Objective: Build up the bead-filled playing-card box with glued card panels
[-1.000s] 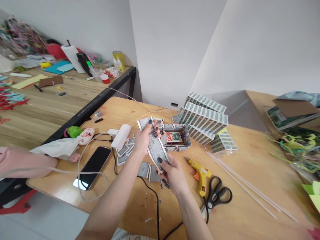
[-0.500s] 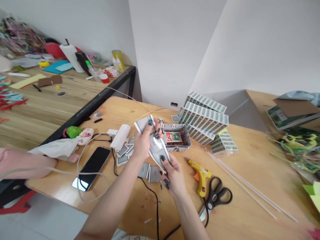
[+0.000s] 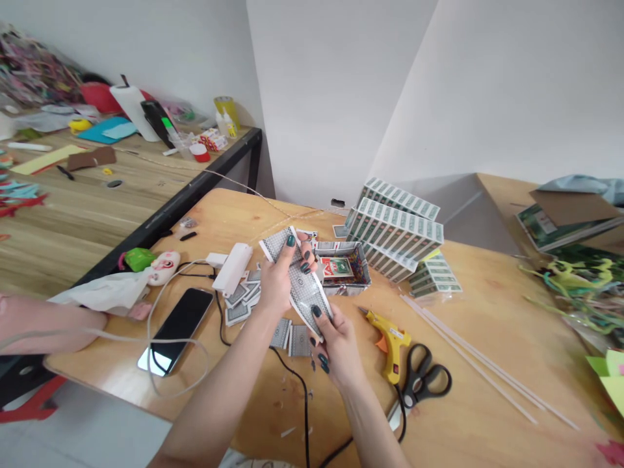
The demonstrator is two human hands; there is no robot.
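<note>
A strip of grey-backed playing cards slants across the space between my hands, above the wooden table. My left hand pinches its upper part, thumb on top and fingers at the far edge. The lower end is gripped between the thumb and fingers of my right hand. Just behind stands an open box made of cards, with a red-and-green card pack inside. Loose playing cards lie left of my left hand, and more cards lie beneath the strip.
A yellow glue gun and black-handled scissors lie to the right, near clear glue sticks. Stacked card boxes stand behind. On the left are a phone, a white power strip and looping cables.
The card strip has tilted slightly, so its bright glare has faded. Both hands keep their hold in nearly the same place, and the view has shifted a little.
</note>
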